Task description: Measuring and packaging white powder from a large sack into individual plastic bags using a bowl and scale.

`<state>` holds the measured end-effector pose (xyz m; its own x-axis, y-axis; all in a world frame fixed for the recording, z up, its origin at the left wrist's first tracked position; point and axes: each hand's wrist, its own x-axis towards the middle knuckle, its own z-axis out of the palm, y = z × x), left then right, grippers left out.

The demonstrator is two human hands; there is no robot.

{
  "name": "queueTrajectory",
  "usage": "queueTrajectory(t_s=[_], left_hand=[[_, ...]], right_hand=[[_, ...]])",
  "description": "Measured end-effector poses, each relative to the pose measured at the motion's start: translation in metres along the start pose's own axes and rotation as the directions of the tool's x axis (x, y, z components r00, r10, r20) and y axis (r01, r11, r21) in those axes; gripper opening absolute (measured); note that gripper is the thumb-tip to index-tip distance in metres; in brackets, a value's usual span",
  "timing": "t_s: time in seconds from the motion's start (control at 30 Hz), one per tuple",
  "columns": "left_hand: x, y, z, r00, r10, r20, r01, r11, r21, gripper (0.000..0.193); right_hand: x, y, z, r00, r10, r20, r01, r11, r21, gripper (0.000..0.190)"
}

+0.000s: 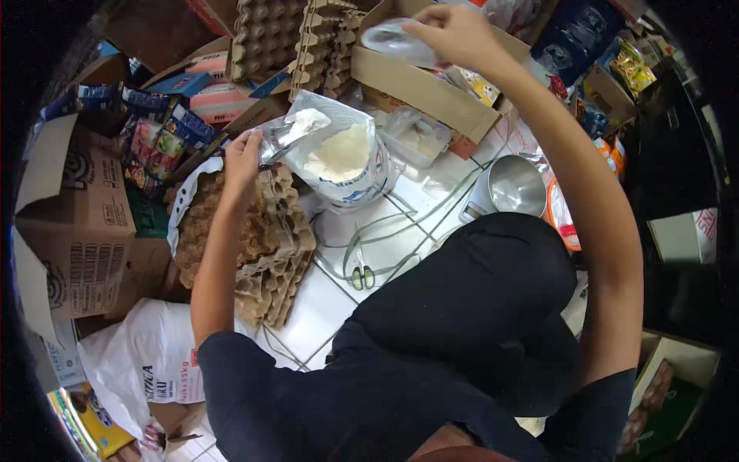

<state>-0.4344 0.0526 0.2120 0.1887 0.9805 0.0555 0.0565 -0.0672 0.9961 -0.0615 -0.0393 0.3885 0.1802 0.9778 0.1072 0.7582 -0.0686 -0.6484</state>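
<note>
My left hand (243,157) grips a shiny scoop (277,140) with white powder (310,122) at its far end. The scoop lies over the rim of an open white sack (361,190), which holds pale flour-like powder (340,155). Farther out on the right, my right hand (456,32) pinches a clear plastic bag (398,41), slightly blurred, above an open cardboard box (415,92). A lidless clear plastic tub (417,138) with some pale powder stands beside the sack. Near my knee, a metal bowl (518,185) sits on a digital scale (474,203).
Scissors (363,277) and loose plastic strapping (398,216) lie on the white tiled floor (329,300). Stacked egg trays (271,248) stand under my left forearm, with more egg trays (268,40) upright behind. Cardboard boxes (86,231) and packaged goods (167,133) crowd the left.
</note>
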Motion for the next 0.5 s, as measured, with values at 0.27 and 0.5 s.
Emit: queueTrajectory(t_s=[0.27, 0.5], left_hand=[[-0.002, -0.013, 0.007, 0.999, -0.031, 0.021, 0.031, 0.999, 0.027, 0.027], [-0.011, 0.000, 0.021, 0.995, -0.091, 0.044, 0.091, 0.996, 0.010, 0.028]], right_hand=[[0.042, -0.002, 0.044, 0.916, 0.155, -0.371, -0.058, 0.964, 0.259, 0.038], [0.013, -0.008, 0.049, 0.909, 0.140, -0.392, -0.076, 0.982, 0.174, 0.037]])
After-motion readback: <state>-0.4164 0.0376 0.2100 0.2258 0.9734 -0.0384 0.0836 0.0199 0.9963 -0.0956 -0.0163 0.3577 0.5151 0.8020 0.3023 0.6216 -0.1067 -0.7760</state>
